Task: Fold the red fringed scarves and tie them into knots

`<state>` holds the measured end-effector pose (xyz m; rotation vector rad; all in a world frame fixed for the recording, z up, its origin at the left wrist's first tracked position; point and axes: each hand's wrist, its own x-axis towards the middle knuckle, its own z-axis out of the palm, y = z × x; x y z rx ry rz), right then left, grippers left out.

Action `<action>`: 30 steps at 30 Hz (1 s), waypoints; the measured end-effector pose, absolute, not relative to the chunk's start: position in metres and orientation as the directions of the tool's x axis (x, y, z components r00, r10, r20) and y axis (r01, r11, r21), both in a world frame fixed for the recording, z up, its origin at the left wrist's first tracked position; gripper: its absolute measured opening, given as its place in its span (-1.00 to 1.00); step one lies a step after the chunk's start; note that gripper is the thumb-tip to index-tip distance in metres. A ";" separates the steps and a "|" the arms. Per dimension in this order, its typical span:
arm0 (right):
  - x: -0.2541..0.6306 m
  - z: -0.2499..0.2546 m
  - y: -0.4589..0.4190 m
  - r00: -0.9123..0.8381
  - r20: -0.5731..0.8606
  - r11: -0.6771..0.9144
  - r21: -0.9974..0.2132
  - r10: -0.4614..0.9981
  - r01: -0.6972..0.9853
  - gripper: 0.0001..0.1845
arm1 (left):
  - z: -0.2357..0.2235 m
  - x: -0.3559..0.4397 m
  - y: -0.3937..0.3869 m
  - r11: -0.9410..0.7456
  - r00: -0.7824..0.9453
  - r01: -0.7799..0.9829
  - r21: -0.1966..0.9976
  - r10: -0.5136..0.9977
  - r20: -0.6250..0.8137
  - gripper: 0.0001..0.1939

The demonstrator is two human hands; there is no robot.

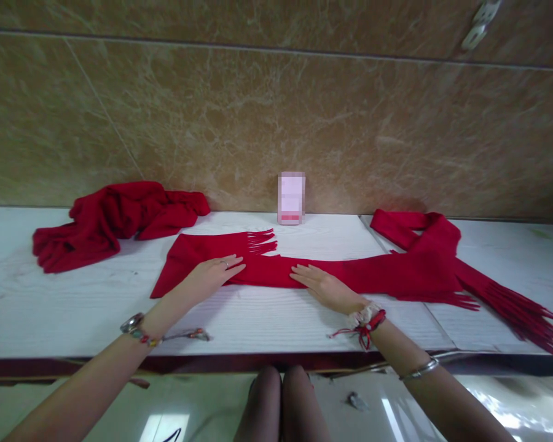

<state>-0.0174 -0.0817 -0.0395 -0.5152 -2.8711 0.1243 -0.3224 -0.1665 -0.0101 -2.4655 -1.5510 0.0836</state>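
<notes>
A long red fringed scarf [387,273] lies stretched across the white tabletop [50,307], its left part folded back with the fringe pointing right. My left hand [212,275] rests flat on the folded left part, fingers stretched out. My right hand [325,287] lies flat on the scarf's middle, fingers pointing left. Both wrists carry bracelets and red cord.
A crumpled red scarf pile [115,221] sits at the back left. Another red scarf [424,230] with long fringe trails off at the right. A small pink box [291,197] stands against the brown marble wall. My knees [281,399] show below the table edge.
</notes>
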 end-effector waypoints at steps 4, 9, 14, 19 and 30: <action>-0.017 -0.037 -0.084 -0.915 0.194 0.935 -0.116 0.353 0.336 -0.53 | -0.005 -0.303 -0.167 -0.438 0.461 0.860 -0.263 0.887 0.033 -0.43; -0.018 -0.039 -0.085 -0.902 0.235 0.930 -0.164 0.362 0.330 -0.59 | -0.008 -0.277 -0.160 -0.541 0.563 0.806 -0.239 0.826 0.029 -0.51; -0.014 -0.031 -0.086 -0.888 0.264 0.902 -0.322 0.376 0.287 -0.63 | -0.015 -0.279 -0.161 -0.535 0.551 0.833 -0.142 0.828 0.107 -0.56; -0.010 -0.024 -0.085 -0.852 0.311 0.847 -0.472 0.421 0.245 -0.65 | 0.004 -0.277 -0.157 -0.548 0.548 0.836 -0.015 0.835 0.049 -0.71; -0.013 -0.034 -0.089 -0.856 0.383 0.937 -0.156 0.348 0.312 -0.64 | 0.003 -0.260 -0.125 -0.718 0.717 0.696 -0.009 0.694 0.069 -0.86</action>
